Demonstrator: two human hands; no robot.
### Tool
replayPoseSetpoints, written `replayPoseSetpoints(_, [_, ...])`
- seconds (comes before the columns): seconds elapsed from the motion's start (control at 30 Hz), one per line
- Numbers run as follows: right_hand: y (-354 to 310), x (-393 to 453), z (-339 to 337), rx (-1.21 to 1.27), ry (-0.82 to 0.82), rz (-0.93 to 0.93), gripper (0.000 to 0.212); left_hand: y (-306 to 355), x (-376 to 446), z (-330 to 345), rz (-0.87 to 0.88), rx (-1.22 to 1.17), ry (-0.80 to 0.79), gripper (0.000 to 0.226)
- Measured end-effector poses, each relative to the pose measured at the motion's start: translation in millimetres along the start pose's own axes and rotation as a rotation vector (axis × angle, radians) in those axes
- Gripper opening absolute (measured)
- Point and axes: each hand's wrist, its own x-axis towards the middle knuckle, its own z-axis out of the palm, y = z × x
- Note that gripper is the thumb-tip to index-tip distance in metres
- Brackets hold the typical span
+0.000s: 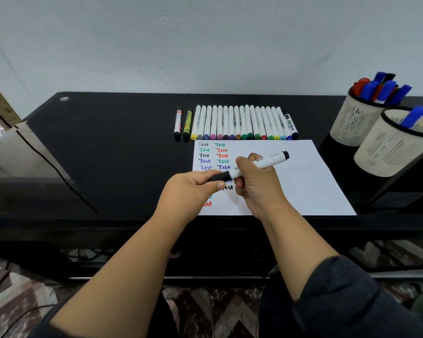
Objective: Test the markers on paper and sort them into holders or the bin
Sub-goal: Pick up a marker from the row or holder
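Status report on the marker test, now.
Left hand grips black cap, right hand grips barrel of marker, over the paper. Cap on. Nothing in the way.

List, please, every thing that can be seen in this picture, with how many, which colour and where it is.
held marker: one, white body with black cap, above the paper, held by both hands
paper: one white sheet with "Test" written in several colours, on the desk in front of the person
row of markers: about twenty, mostly white with caps of many colours, lying side by side behind the paper
near holder: one, cream mesh, at right, one blue marker inside
far holder: one, cream mesh, behind the near one, blue and red markers inside
desk: one, black, against a pale wall
left hand: grips the black cap end
right hand: grips the white body
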Motion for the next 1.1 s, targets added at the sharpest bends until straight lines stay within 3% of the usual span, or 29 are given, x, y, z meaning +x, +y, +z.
replayPoseSetpoints(0.63, [-12, -7, -4, -0.102, 0.030, 0.025, 0.028, 7, -1, 14, 0.048, 0.125, 0.088, 0.025])
replayPoseSetpoints(0.8, [-25, -16, -19, 0.049, 0.100, -0.016, 0.019, 14, -4, 19, 0.056, 0.163, 0.118, 0.026])
replayPoseSetpoints(0.87, [-29, -17, -27, -0.135, 0.160, -0.110, 0.018, 19, -3, 19, 0.031, 0.178, 0.113, 0.026])
replayPoseSetpoints(1.0, [-37, -23, -40, -0.787, 0.160, -0.504, 0.028, 40, -6, 25, 0.048, 0.194, 0.075, 0.024])
replayPoseSetpoints(1.1, [-47, -23, -53, -1.061, 0.181, -0.705, 0.031, 59, -6, 36, 0.121, 0.254, 0.029, 0.020])
